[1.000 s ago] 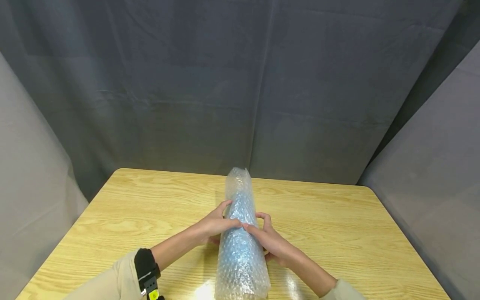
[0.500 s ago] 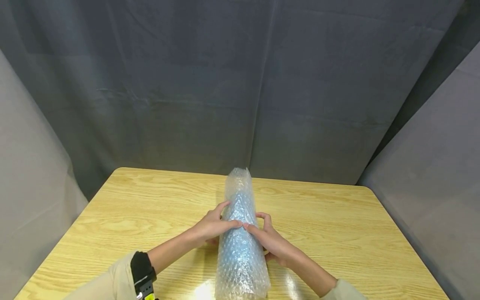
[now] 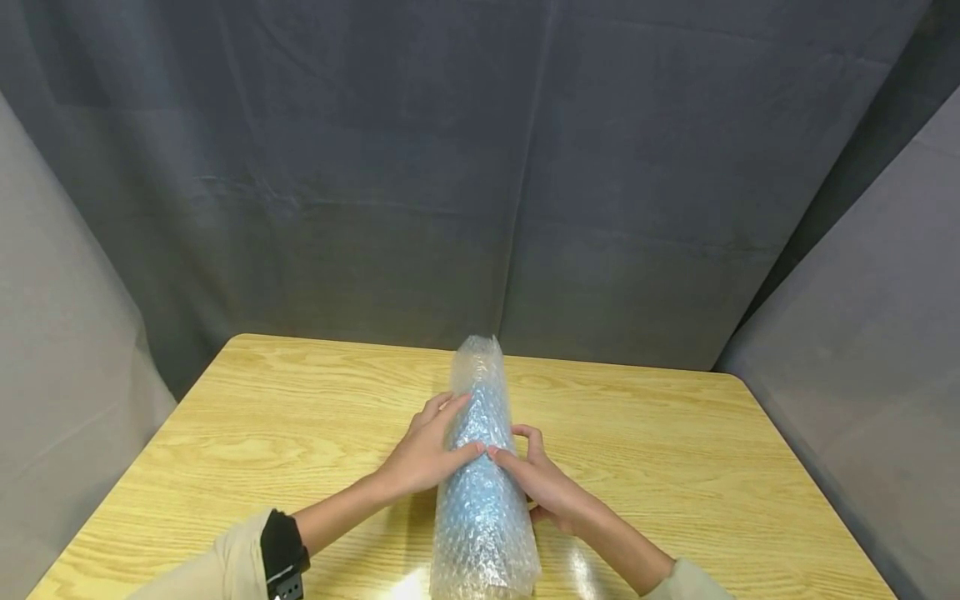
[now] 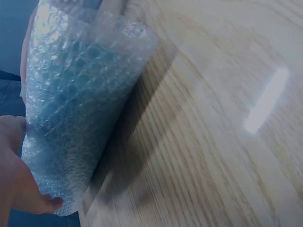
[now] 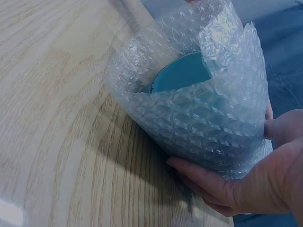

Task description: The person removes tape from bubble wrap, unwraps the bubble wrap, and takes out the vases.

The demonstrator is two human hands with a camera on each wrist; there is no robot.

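Note:
A long roll of clear bubble wrap (image 3: 483, 525) lies lengthwise on the table, around a blue round-ended object (image 5: 182, 73) whose flat end shows inside the wrap's open end in the right wrist view. My left hand (image 3: 420, 454) rests on the roll's left side, fingers extended and spread, thumb on top. From the right, my right hand (image 3: 551, 487) grips the roll, its thumb on top near the left thumb and its fingers along the side. In the left wrist view, the bubble wrap (image 4: 75, 94) covers the blue object and my left fingertips touch it.
The wood-grain table (image 3: 660, 467) reaches to a dark grey curtain (image 3: 375, 167) at the back. Pale cloth panels (image 3: 60, 275) stand on both sides. The wrap's far end lies near the table's back edge.
My left hand has shifted its fingers up from the roll's side, and they now lie straighter and farther forward. The right hand and the roll have stayed in place.

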